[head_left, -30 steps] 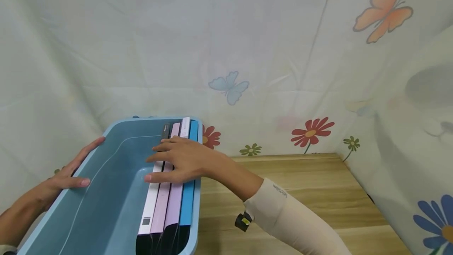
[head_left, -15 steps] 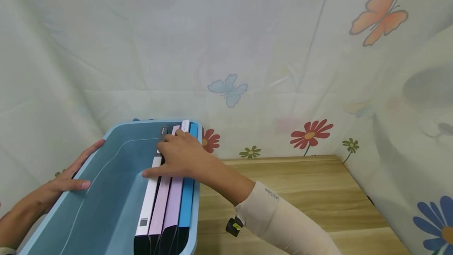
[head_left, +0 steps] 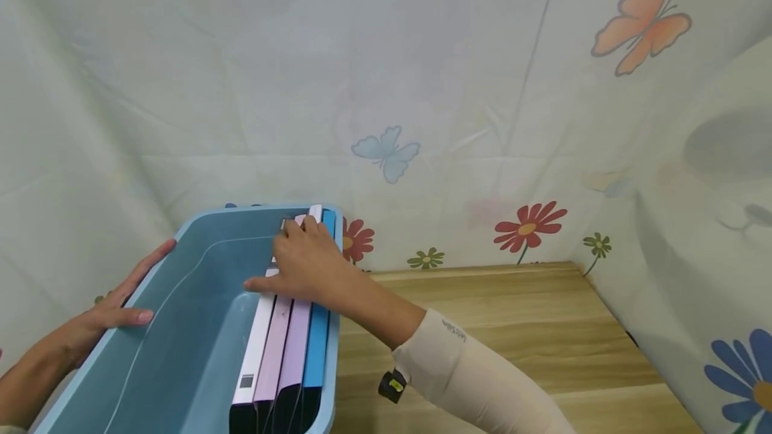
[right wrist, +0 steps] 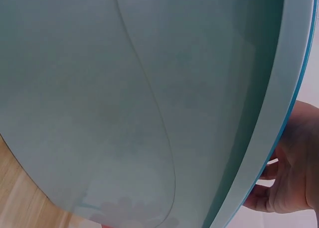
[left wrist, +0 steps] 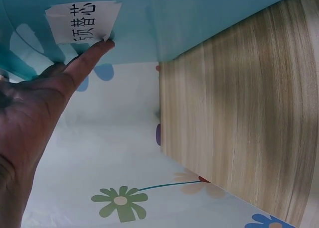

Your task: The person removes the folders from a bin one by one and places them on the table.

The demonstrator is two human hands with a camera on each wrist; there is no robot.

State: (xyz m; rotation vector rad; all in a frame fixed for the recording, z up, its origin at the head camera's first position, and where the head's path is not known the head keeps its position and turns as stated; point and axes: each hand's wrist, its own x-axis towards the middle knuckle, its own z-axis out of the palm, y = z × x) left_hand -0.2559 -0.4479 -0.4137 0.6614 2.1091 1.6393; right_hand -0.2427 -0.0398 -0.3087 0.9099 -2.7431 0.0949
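Note:
A large light-blue plastic bin (head_left: 199, 220) fills the lower left of the head view. Inside, along its right wall, long thin boxes stand side by side: a white box (head_left: 252, 353) with black ends, two pinkish-lilac boxes (head_left: 293, 347) and a blue box (head_left: 315, 347). My left hand (head_left: 90, 323) holds the bin's left rim, thumb inside; in the left wrist view a finger (left wrist: 92, 58) lies along the outer wall. My right hand (head_left: 307, 263) reaches over the boxes with bent fingers, its thumb left of the white box, and grips it; the fingertips are hidden.
A wood-grain tabletop (head_left: 512, 327) extends to the right of the bin. Behind hangs a pale curtain (head_left: 452, 72) printed with butterflies and flowers. A white paper label (left wrist: 83, 23) with dark characters is stuck to the bin's outer wall.
My right hand, first spread flat above the boxes, has bent its fingers down over them. The white box's far end has shifted slightly. My left hand stays on the rim.

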